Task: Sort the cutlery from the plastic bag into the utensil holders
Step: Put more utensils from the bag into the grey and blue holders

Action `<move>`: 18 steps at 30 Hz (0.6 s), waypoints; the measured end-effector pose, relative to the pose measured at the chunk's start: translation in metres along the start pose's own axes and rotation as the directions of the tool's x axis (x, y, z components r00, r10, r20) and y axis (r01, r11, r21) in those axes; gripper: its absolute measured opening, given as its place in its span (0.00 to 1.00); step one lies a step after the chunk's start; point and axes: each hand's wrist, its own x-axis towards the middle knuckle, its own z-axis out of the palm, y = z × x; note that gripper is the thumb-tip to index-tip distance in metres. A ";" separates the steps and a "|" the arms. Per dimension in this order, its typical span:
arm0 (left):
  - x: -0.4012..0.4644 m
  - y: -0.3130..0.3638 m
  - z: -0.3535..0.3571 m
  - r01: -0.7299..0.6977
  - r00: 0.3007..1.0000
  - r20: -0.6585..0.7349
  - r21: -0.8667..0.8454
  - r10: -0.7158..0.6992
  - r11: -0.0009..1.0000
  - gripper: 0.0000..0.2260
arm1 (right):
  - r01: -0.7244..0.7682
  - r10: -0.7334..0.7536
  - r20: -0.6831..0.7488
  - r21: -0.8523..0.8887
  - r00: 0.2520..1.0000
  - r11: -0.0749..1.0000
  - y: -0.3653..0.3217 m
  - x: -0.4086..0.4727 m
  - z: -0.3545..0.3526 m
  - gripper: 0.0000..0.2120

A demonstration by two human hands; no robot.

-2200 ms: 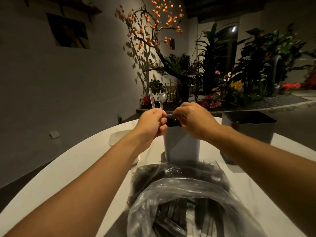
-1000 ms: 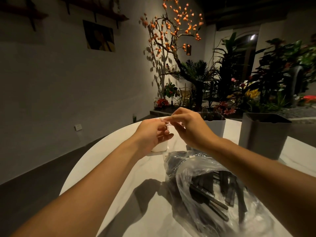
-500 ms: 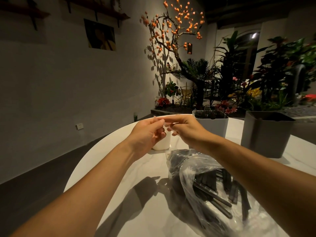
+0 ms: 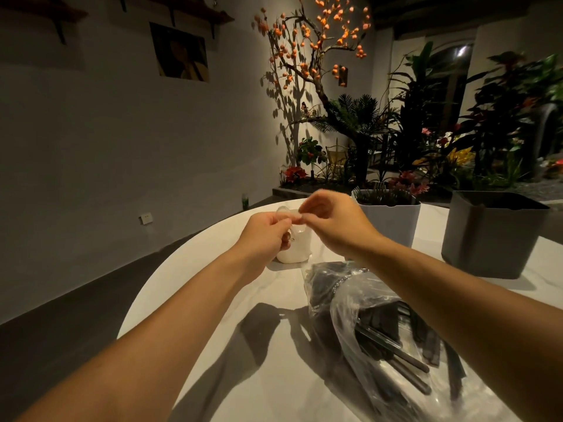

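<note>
A: Start at the left. What is the left hand (image 4: 268, 236) doing?

B: It sits at about ten o'clock from the plastic bag (image 4: 374, 327), fingers curled in a narrow pinch round clear plastic cutlery (image 4: 288, 219). A rounded, see-through end shows just above its knuckles. Whether it is one piece or two I cannot tell; it is transparent and partly blurred.

A: And where does that lie from the holder it seems meant for?

B: The white holder (image 4: 295, 249) stands right behind and below the pinch, at roughly six o'clock from it. The clear piece appears to run from about ten o'clock to four o'clock across the fingers, so I judge it must be tipped upright before it can drop in.

A: Then the right hand (image 4: 335, 223)?

B: Its fingertips (image 4: 304, 215) meet the left hand's at the same clear piece, also closed narrowly on it. Both hands are about equally near the white holder; the left is a shade closer.

A: The other holders?

B: The light grey holder (image 4: 388, 220), with dark fork tines showing above its rim, stands at three o'clock from the right hand. The dark grey holder (image 4: 490, 236) is further along at three o'clock, well apart.

A: And the rest of the cutlery?

B: Dark handles lie inside the bag on the white table (image 4: 213, 300), between the forearms, their long axes running roughly ten to four o'clock.
</note>
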 end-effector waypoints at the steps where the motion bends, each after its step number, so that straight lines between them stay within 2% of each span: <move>1: 0.001 0.001 -0.001 -0.018 1.000 0.012 0.055 0.017 0.998 0.12 | 0.058 -0.060 -0.033 -0.057 0.998 0.997 -0.002 0.002 -0.001 0.06; 4: 0.009 0.005 -0.002 -0.041 0.999 0.034 0.176 0.036 0.983 0.12 | 0.263 -0.265 0.012 -0.192 0.964 0.945 -0.009 0.013 0.000 0.08; 6: 0.016 0.010 -0.002 -0.053 0.998 0.034 0.241 0.046 0.969 0.11 | 0.384 -0.390 0.064 -0.379 0.918 0.842 -0.009 0.024 0.002 0.06; 8: 0.025 0.014 -0.006 -0.090 0.996 0.043 0.257 0.082 0.962 0.13 | 0.458 -0.483 0.087 -0.495 0.871 0.738 -0.007 0.037 0.002 0.06; 10: 0.035 0.016 -0.011 -0.137 0.991 0.044 0.241 0.130 0.961 0.11 | 0.480 -0.526 0.076 -0.533 0.847 0.696 -0.005 0.049 0.002 0.07; 12: 0.047 0.015 -0.014 -0.155 0.987 -0.012 0.197 0.161 0.968 0.09 | 0.464 -0.551 0.017 -0.561 0.834 0.686 0.001 0.060 0.001 0.07; 15: 0.065 0.009 -0.014 -0.157 0.981 -0.096 0.140 0.171 0.978 0.16 | 0.408 -0.543 -0.074 -0.577 0.837 0.707 0.015 0.076 0.003 0.06; 18: 0.078 0.000 -0.010 -0.148 0.979 -0.111 0.181 0.170 0.972 0.19 | 0.368 -0.493 -0.088 -0.557 0.865 0.745 0.032 0.092 0.011 0.07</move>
